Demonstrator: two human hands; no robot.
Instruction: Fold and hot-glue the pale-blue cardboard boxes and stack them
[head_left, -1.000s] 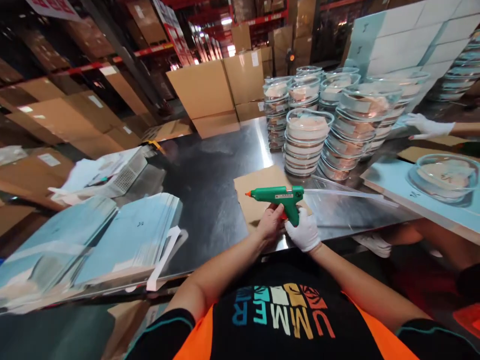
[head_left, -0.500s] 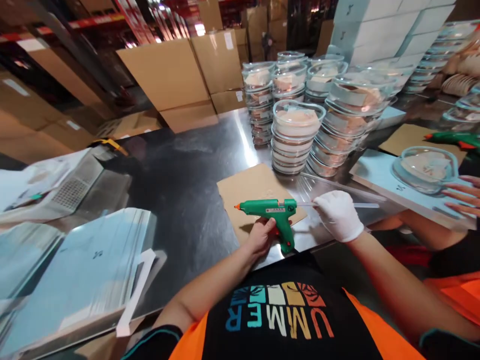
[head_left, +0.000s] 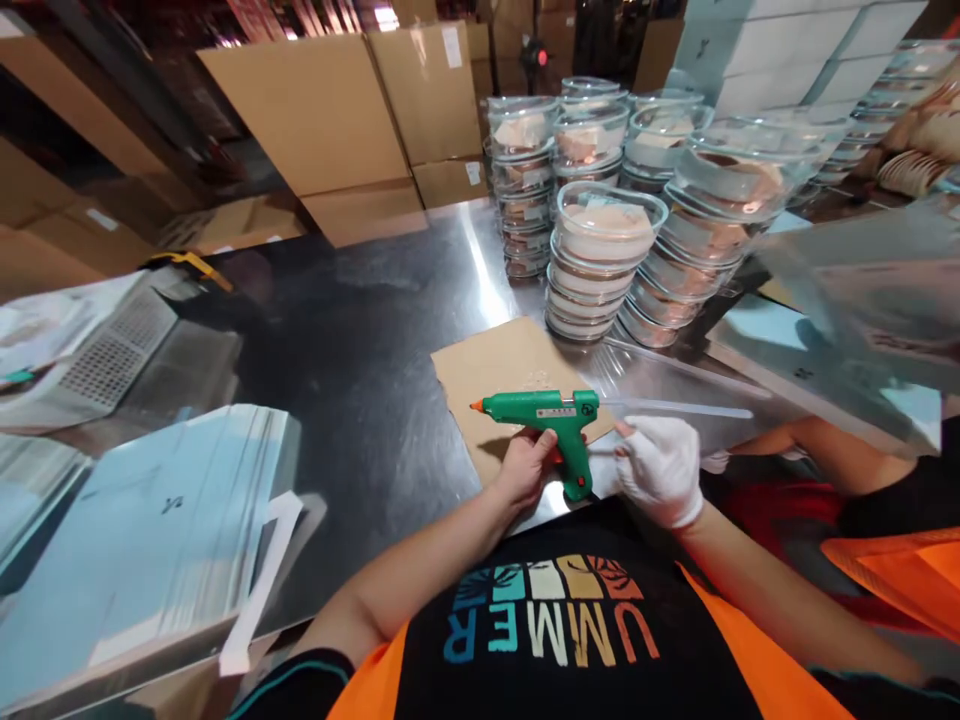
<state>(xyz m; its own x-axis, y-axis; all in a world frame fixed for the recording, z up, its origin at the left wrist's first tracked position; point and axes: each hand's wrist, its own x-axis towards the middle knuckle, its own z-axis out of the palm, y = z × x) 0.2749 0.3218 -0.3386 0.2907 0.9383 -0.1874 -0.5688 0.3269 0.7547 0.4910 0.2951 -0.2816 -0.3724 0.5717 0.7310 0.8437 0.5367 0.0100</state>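
Observation:
A green glue gun [head_left: 541,409] with an orange nozzle points left, held just above a brown cardboard piece [head_left: 487,370] on the steel table [head_left: 360,330]. My bare left hand [head_left: 527,466] grips the gun's handle from below. A clear glue stick [head_left: 675,408] runs out of the gun's back to the right. My white-gloved right hand [head_left: 660,468] is curled just under that stick, behind the handle. Whether it holds anything is unclear.
Stacks of clear lidded bowls [head_left: 600,262] stand behind the cardboard. Pale blue flat sheets [head_left: 150,520] lie stacked at the left. Brown boxes [head_left: 322,110] line the far edge. A co-worker's arm [head_left: 817,450] and a blurred clear sheet [head_left: 862,290] are at the right.
My right hand left the gun's handle, reached along the glue stick, then drew back near the handle. The left hand kept its grip. The co-worker's clear sheet swung in at right.

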